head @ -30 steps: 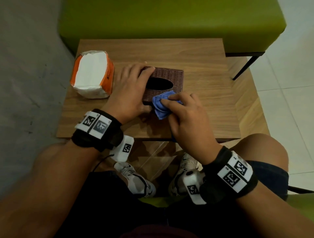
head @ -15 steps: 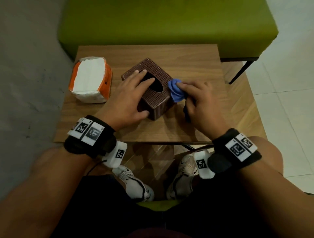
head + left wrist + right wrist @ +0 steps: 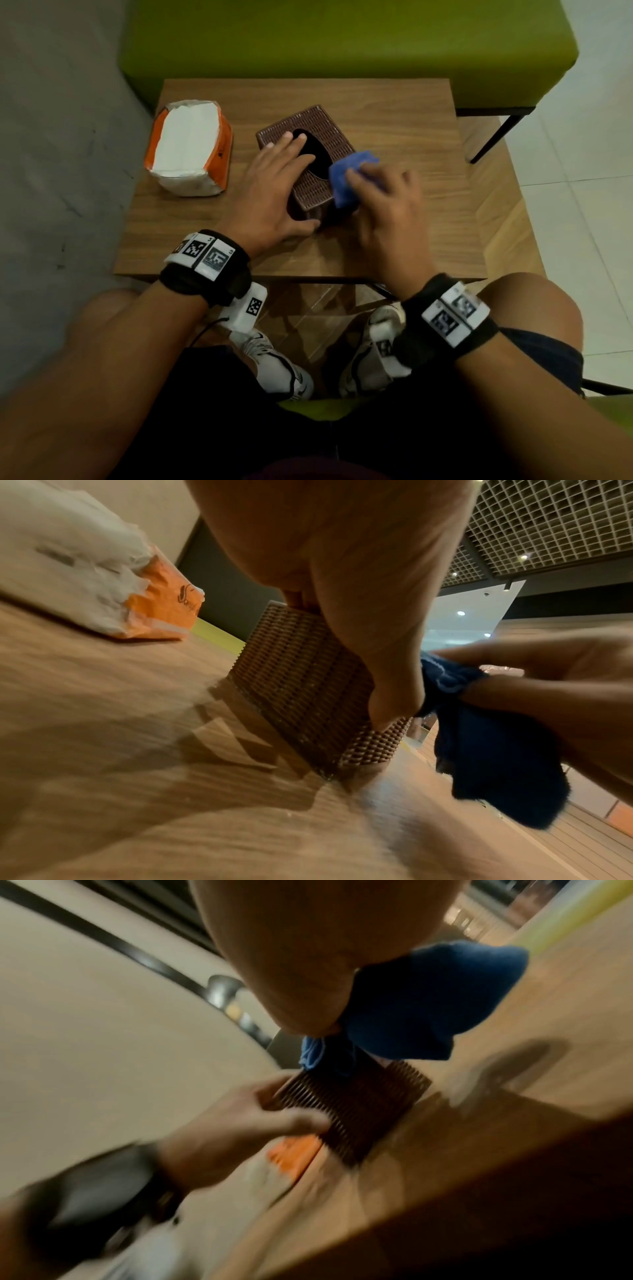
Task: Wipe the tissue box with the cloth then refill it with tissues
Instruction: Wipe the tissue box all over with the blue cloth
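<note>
Fingers of the left hand spread flat over the tissue box mid-desk to pin it, thumb hooking the near corner, so the right hand can scrub its right side with the bunched cloth.

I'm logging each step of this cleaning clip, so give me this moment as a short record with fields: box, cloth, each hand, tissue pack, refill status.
box: brown woven tissue box on the wooden table, set at an angle, oval opening on top looks dark
cloth: blue cloth against the box's near right edge
left hand: left hand rests on the box top, thumb on its near side
right hand: right hand grips the cloth
tissue pack: orange and white tissue pack left of the box, apart from it
refill status: not yet begun
</note>
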The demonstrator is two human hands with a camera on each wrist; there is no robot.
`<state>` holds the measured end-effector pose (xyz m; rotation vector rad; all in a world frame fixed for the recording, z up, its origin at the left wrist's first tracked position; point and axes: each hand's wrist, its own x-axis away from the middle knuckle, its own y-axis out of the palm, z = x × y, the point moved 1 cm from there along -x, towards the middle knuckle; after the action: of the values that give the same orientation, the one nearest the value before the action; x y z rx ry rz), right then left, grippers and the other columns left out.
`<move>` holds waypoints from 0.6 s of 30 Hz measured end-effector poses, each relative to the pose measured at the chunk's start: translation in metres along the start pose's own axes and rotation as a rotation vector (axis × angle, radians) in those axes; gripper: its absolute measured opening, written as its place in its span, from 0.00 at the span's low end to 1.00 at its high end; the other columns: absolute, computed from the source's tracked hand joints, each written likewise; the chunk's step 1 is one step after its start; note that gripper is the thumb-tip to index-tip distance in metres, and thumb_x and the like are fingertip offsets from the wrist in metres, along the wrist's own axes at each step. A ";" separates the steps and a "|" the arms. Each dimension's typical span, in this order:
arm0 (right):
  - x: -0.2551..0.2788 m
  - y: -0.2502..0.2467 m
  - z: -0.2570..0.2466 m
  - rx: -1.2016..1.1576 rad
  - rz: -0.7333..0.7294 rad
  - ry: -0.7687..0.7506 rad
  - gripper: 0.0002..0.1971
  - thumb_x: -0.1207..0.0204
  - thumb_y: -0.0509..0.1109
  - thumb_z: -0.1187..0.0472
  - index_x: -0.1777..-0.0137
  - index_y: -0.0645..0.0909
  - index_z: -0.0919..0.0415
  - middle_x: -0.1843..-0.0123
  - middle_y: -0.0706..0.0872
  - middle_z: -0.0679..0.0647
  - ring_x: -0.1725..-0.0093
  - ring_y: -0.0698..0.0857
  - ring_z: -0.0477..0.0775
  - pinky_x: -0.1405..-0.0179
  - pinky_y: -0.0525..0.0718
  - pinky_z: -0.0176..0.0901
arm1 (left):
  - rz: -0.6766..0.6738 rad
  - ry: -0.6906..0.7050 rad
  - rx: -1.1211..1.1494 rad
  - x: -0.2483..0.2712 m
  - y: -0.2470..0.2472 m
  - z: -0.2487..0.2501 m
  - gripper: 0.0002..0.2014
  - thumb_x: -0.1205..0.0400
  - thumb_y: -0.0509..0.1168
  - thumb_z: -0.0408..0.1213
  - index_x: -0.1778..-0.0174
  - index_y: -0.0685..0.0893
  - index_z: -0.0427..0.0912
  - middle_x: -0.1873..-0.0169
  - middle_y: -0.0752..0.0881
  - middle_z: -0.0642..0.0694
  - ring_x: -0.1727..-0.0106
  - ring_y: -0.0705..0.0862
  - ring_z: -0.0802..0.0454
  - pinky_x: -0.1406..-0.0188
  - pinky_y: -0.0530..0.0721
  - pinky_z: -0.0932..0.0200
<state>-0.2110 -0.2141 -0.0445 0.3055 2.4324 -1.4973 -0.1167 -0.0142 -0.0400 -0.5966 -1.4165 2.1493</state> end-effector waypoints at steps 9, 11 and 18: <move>-0.007 0.001 -0.003 -0.027 0.016 -0.024 0.20 0.14 0.62 0.63 0.25 0.85 0.59 0.28 0.84 0.60 0.39 0.80 0.64 0.45 0.82 0.54 | 0.003 0.002 0.007 -0.005 0.005 0.003 0.49 0.27 0.79 0.56 0.12 0.73 0.36 0.07 0.64 0.35 0.05 0.57 0.37 0.05 0.53 0.38; 0.011 0.011 -0.029 -0.036 -0.065 -0.178 0.20 0.15 0.68 0.66 0.24 0.85 0.59 0.27 0.84 0.61 0.39 0.81 0.66 0.49 0.85 0.55 | -0.006 0.024 0.021 -0.007 0.005 0.002 0.45 0.24 0.72 0.56 0.13 0.74 0.35 0.08 0.65 0.35 0.05 0.57 0.37 0.05 0.52 0.38; -0.020 -0.012 0.011 -0.013 0.034 0.081 0.20 0.14 0.61 0.63 0.27 0.87 0.56 0.31 0.86 0.57 0.41 0.78 0.62 0.48 0.77 0.50 | -0.006 0.028 0.015 -0.004 0.004 0.001 0.48 0.29 0.84 0.53 0.14 0.75 0.40 0.07 0.65 0.38 0.04 0.56 0.40 0.05 0.53 0.37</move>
<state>-0.1950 -0.2296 -0.0325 0.4105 2.4849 -1.4813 -0.1149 -0.0184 -0.0429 -0.6133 -1.3843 2.1374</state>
